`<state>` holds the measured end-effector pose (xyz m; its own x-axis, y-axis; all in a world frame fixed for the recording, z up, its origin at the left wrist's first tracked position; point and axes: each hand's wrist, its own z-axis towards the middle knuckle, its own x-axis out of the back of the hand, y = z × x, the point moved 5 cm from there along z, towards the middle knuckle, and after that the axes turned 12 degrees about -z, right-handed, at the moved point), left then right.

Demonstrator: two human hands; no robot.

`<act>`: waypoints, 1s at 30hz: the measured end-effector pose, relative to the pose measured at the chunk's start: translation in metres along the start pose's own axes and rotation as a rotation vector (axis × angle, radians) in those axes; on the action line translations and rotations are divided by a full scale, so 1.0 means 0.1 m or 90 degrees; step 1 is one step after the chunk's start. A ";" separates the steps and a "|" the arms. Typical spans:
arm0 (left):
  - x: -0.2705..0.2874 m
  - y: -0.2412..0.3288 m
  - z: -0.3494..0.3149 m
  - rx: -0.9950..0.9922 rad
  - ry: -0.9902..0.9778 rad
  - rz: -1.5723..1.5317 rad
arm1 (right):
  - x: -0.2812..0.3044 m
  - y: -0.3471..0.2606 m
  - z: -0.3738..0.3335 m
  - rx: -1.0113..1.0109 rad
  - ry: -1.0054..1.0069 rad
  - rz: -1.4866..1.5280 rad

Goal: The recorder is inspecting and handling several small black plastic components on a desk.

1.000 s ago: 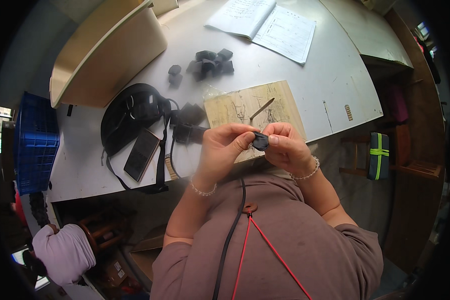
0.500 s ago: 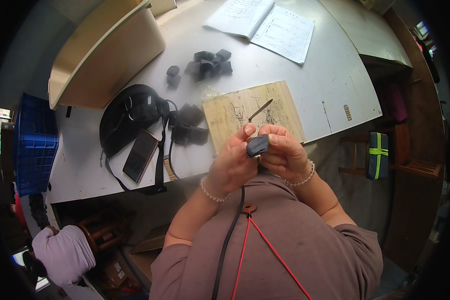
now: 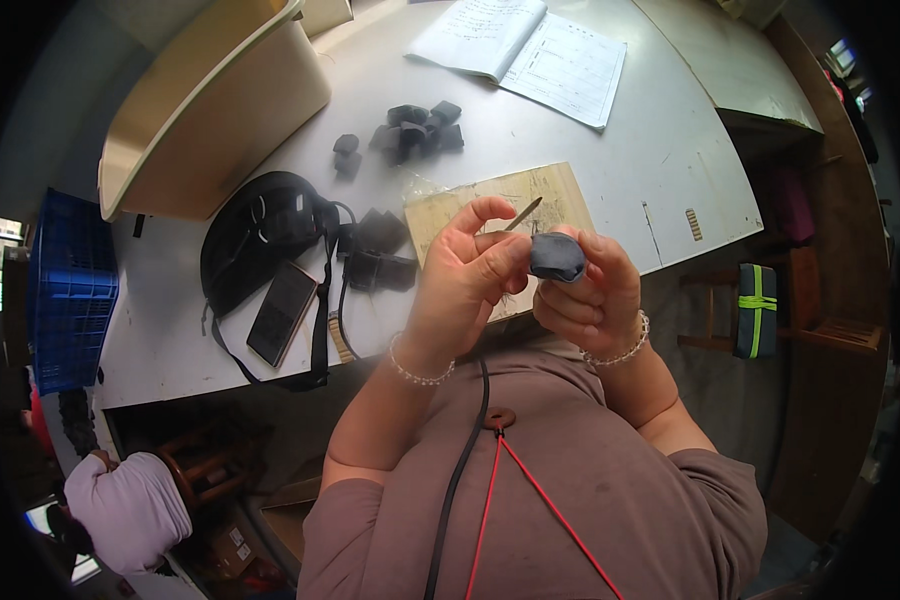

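A small dark grey rounded piece (image 3: 557, 258), smooth and soft-looking, is held up over the near edge of the wooden board (image 3: 560, 195). My right hand (image 3: 598, 290) grips its right side between thumb and curled fingers. At its left edge, my left hand (image 3: 470, 275) pinches with the thumb against a finger, another finger bent above. Beyond the left fingers shows a pointed metal blade (image 3: 524, 213), its lower end hidden; it seems to lie on the board. Several dark faceted pieces (image 3: 410, 130) sit in a pile farther back.
More dark blocks (image 3: 380, 268) lie left of the board, beside a black bag (image 3: 260, 225) with a strap and a phone (image 3: 282, 312). A cream bin (image 3: 220, 110) stands far left, a blue crate (image 3: 70, 290) beyond the table edge. An open notebook (image 3: 560, 70) lies at the back.
Both hands have moved apart slightly, and the dark grey piece has shifted right and up and been turned. My left index finger has lifted. The blade has hardly moved.
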<state>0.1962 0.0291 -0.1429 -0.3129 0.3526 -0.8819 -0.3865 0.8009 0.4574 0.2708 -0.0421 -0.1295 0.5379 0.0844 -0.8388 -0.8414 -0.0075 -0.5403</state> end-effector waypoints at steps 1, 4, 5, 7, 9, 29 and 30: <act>-0.06 0.05 0.03 -0.010 0.017 0.004 | -0.03 -0.06 0.03 0.029 -0.019 0.019; -0.17 0.08 0.12 0.037 0.011 -0.148 | 0.02 -0.13 0.13 0.036 0.006 0.050; -0.18 0.07 0.14 0.068 0.028 -0.220 | 0.04 -0.13 0.16 0.034 0.025 0.058; -0.12 0.05 0.18 0.088 0.013 -0.231 | 0.08 -0.13 0.18 0.045 0.059 0.078; -0.04 -0.01 0.17 0.110 0.069 -0.293 | 0.16 -0.10 0.18 0.032 0.100 0.114; 0.13 -0.07 0.25 -0.028 0.081 -0.083 | 0.41 0.03 0.16 -0.014 0.180 0.166; 0.18 -0.04 0.27 -0.051 0.081 -0.059 | 0.40 0.03 0.16 -0.015 0.178 0.165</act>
<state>0.2157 0.0450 -0.1638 -0.3776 0.2107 -0.9017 -0.4854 0.7842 0.3866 0.2889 -0.0227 -0.1630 0.3032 -0.1987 -0.9320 -0.9519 -0.0168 -0.3061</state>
